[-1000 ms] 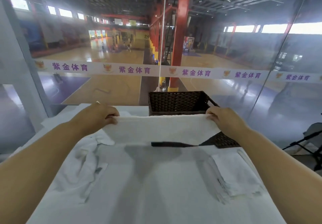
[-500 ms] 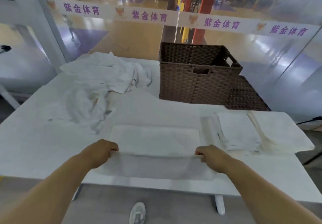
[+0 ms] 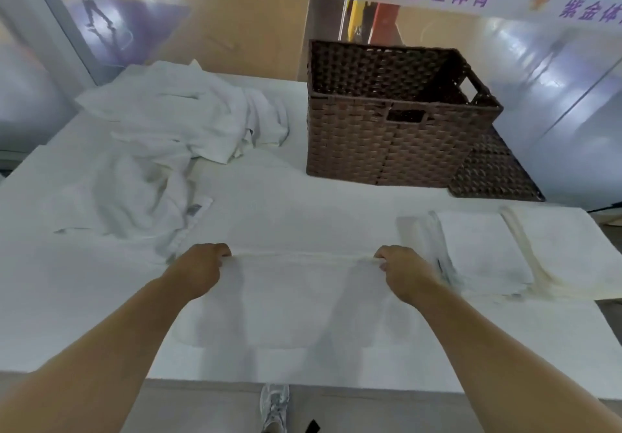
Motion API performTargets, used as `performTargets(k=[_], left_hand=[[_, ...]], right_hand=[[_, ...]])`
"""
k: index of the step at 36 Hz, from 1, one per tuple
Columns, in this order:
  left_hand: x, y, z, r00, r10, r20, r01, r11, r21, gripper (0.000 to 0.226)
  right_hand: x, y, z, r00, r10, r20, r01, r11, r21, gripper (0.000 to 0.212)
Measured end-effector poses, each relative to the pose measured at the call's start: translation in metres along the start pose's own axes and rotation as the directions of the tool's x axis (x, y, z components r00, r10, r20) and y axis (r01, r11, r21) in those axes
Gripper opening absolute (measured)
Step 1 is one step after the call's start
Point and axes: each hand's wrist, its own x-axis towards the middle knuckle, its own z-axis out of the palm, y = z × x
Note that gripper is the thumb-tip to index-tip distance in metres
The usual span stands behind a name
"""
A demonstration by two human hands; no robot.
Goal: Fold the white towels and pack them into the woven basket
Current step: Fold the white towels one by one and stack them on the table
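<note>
- Grip: left hand (image 3: pixel 198 269) and right hand (image 3: pixel 404 269) each clamped on a far corner of the white towel (image 3: pixel 303 301), which lies flat at lower centre of the worktop (image 3: pixel 303 203).
- woven basket (image 3: pixel 387 143) at upper centre-right, well apart from the towel.
- Loose towel heap (image 3: pixel 175 119) at upper left; folded stack (image 3: pixel 481 250) just beside the right hand.
- Flat woven panel (image 3: pixel 494 173) partly hidden behind the basket.
- Fingertips hidden under the towel edge; towel outline hard to make out on white; shoe (image 3: pixel 275 405) cut off at the bottom.
</note>
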Motion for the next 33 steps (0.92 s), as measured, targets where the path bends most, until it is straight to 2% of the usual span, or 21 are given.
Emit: performTargets(k=[7,13,16,18,25,28,33], left_hand=[[0.033,-0.008,0.027,0.998,-0.015,0.067,0.015,1.000,-0.005,0.032],[0.044,-0.015,0.042,0.988,0.059,0.142,-0.058,0.998,-0.008,0.037],[0.051,-0.018,0.043,0.988,0.121,0.097,-0.122,0.993,0.001,0.034],[0.054,-0.018,0.042,0.988,0.131,0.085,-0.131,0.991,0.004,0.033],[0.070,-0.016,0.028,0.988,0.051,0.148,-0.048,0.999,-0.023,0.011],[0.076,-0.014,0.027,0.986,0.036,0.160,-0.038,0.999,0.010,0.014],[0.078,-0.008,0.032,0.990,0.029,0.138,-0.041,0.995,0.089,0.019]], right_hand=[[0.027,-0.007,0.027,0.995,0.082,0.056,-0.076,0.992,-0.102,0.033],[0.038,-0.009,0.042,0.987,0.060,0.147,-0.043,0.992,-0.121,0.017],[0.040,-0.010,0.045,0.984,0.053,0.169,-0.022,0.983,-0.181,0.025],[0.042,-0.010,0.042,0.983,0.066,0.172,-0.039,0.987,-0.156,0.026],[0.060,-0.016,0.029,0.979,0.102,0.178,-0.075,0.986,-0.149,0.013],[0.068,-0.019,0.029,0.977,0.125,0.172,-0.094,0.979,-0.180,0.007],[0.069,-0.020,0.037,0.981,0.140,0.131,-0.111,0.972,-0.208,0.009]])
